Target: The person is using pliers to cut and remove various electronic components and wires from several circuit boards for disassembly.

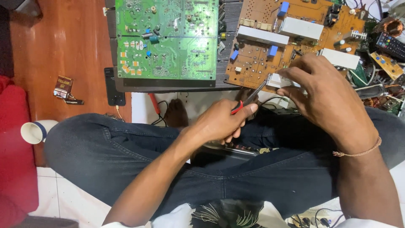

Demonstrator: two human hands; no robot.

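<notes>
My left hand [219, 124] grips red-handled pliers [249, 99] whose tips meet a white component [278, 80] pinched by my right hand [325, 97] at the orange circuit board [253, 63] lower edge, right of center, the part seemingly not yet freed, with one green circuit board [166, 40] beside it.
</notes>
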